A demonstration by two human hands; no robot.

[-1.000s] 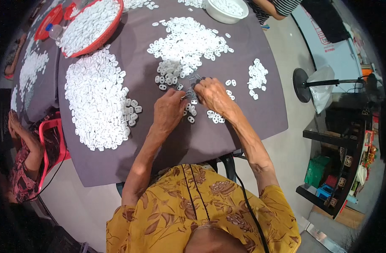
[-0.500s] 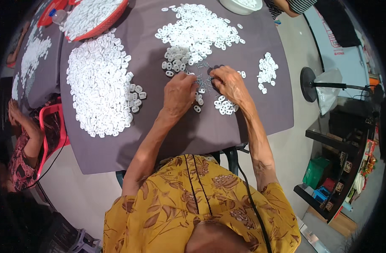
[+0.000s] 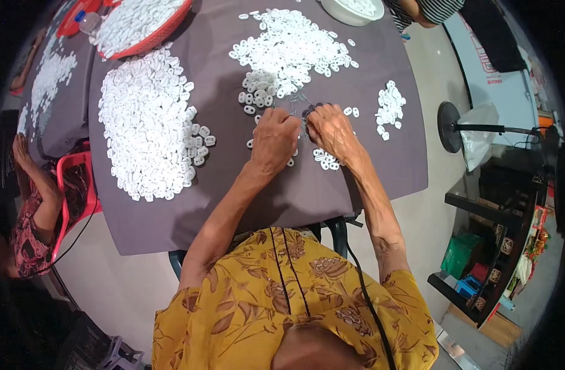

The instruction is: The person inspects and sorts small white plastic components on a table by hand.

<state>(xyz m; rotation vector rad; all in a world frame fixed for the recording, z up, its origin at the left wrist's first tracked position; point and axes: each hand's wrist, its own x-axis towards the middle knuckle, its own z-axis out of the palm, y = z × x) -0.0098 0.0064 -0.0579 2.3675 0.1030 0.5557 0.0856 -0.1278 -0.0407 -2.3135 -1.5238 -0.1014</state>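
Your left hand and right hand curl their fingers inward, on what I cannot tell, beside thin grey pins and below white two-holed oval pieces at the frame's upper centre.

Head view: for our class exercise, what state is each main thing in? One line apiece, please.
Left hand: curled, grip hidden.
Right hand: curled, grip hidden.
Small grey pieces: loose, scattered.
Red basket: heaped with white pieces.
White bowl: uncovered, holding white pieces.
Clear bottle: blue cap on.
Large left heap: loose, spread wide.
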